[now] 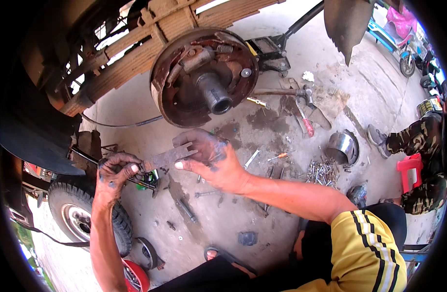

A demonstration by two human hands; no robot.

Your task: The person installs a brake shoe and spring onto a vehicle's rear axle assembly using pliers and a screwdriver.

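Note:
A flat, dull metal strip [166, 159] spans the gap between my two grease-blackened hands, with a slot in its right end. Thumb and fingers of my left hand [117, 171] pinch the left end. My right hand [214, 159] grips the slotted end, its thumb below and its fingers curled behind. Just beyond them is an uncovered drum brake assembly [159, 92] with curved shoes, a coil spring [225, 49] and a hollow axle tube [218, 100] sticking out toward me.
A hammer [308, 95], red-handled screwdriver [307, 125], metal bowl [340, 147] and pile of bolts [322, 171] lie on the floor at right. A floor jack [272, 56] stands behind the brake. A tyre [119, 221] is at left. Someone in camouflage trousers [413, 138] is at far right.

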